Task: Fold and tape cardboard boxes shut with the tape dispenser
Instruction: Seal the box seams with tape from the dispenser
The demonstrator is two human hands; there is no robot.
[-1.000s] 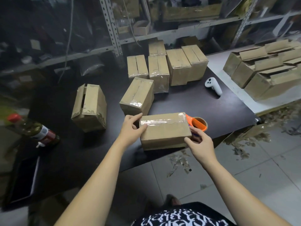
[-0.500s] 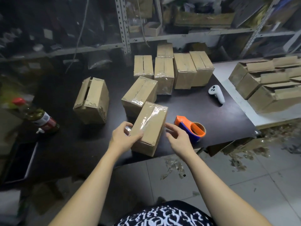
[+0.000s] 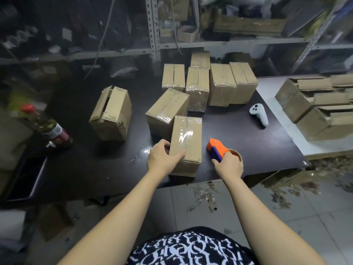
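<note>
A storeroom or packing room: metal shelving (image 3: 152, 35), stacked cardboard boxes (image 3: 221, 83), littered floor (image 3: 286, 197).

On dark table (image 3: 248, 150): taped box (image 3: 186, 144) at front edge, orange-blue tape dispenser (image 3: 216, 149) just right of it. Just behind: second taped box (image 3: 166, 109), skewed. At back: cluster of sealed boxes (image 3: 221, 83). Left: box with loose flaps (image 3: 112, 113); red-capped bottle (image 3: 48, 128) near left edge. Right: white controller (image 3: 259, 114). Alongside, white table (image 3: 267, 87) carrying open-flapped boxes (image 3: 313, 111).

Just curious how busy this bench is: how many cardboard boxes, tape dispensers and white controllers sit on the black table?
Cardboard boxes: 8
Tape dispenser: 1
White controller: 1
Total: 10
</note>
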